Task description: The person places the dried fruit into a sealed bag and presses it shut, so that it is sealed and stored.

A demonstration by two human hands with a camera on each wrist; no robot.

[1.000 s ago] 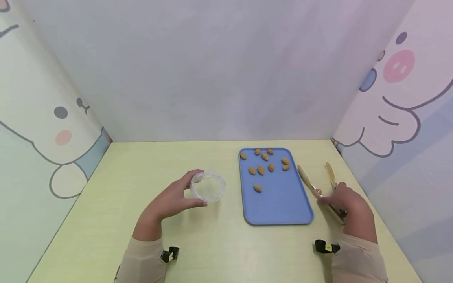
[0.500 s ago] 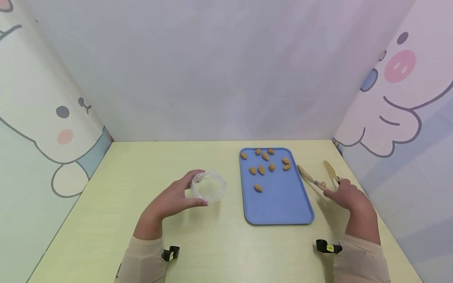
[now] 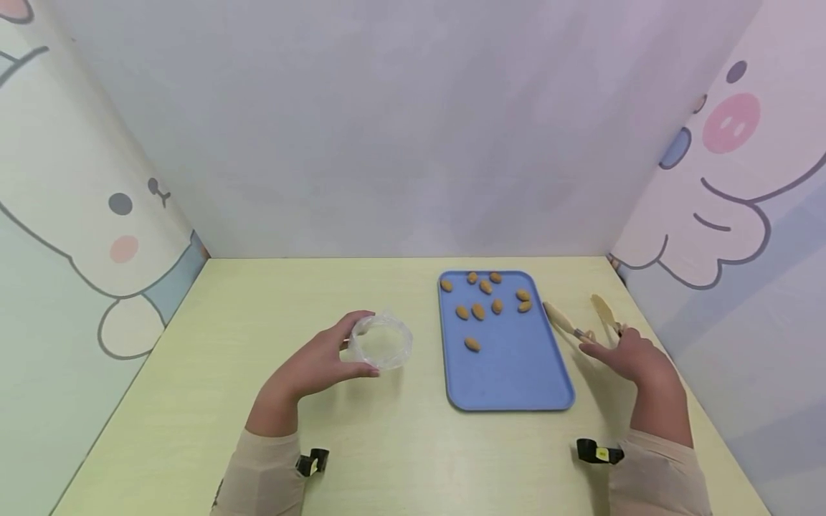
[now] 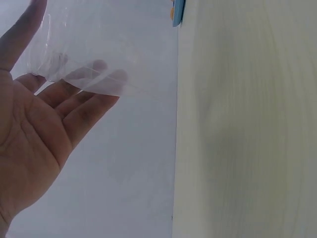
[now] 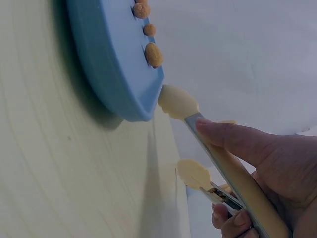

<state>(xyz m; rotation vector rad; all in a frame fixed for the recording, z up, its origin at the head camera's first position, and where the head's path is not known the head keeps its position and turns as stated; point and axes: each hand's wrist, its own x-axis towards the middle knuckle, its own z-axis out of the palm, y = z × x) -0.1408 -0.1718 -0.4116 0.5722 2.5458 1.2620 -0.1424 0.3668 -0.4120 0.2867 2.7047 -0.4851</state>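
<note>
In the head view my left hand (image 3: 316, 364) holds a clear, crinkly plastic bag (image 3: 406, 345) by its rim, thumb on the near side and fingers on the far side. The bag's mouth is round and spread. Through the film (image 4: 99, 34) several fingers show in the left wrist view. At the right, my right hand (image 3: 639, 358) grips a pair of tongs (image 3: 560, 317) with beige scalloped tips, spread apart. My thumb lies along one arm (image 5: 237, 183) of the tongs. One tip is close beside a blue tray (image 3: 503, 387); contact is unclear.
Several brown almonds (image 3: 478, 311) lie on the tray, mostly in its far half. The pale wooden table (image 3: 258, 294) meets a plain back wall (image 3: 387, 143). Side walls with cartoon prints rise left and right, the right one near my right hand.
My right hand has shifted slightly forward on the tongs, and their rear part no longer shows behind it. The left hand and bag stay nearly still. The almonds stay put.
</note>
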